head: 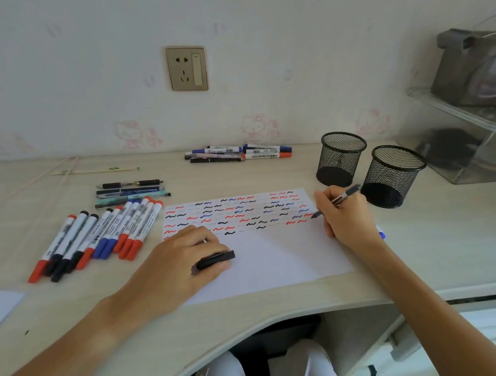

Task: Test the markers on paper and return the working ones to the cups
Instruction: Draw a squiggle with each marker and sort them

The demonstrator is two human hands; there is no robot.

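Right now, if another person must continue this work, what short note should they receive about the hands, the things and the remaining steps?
Right hand grips a grey-barrelled pen, tip at the white paper sheet. Left hand rests on the sheet, holding a black cap.
Sheet: several rows of red, blue and black squiggles already drawn.
Both black mesh cups look empty.
Capped whiteboard markers lie left of the sheet, thin pens behind them, and another pile by the wall.
Left: finish testing, cap the pen, put working ones in the cups.

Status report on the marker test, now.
Right hand grips pen, tip on paper. Left hand holds black cap, resting on paper. Both mesh cups look empty. Nothing in the way.
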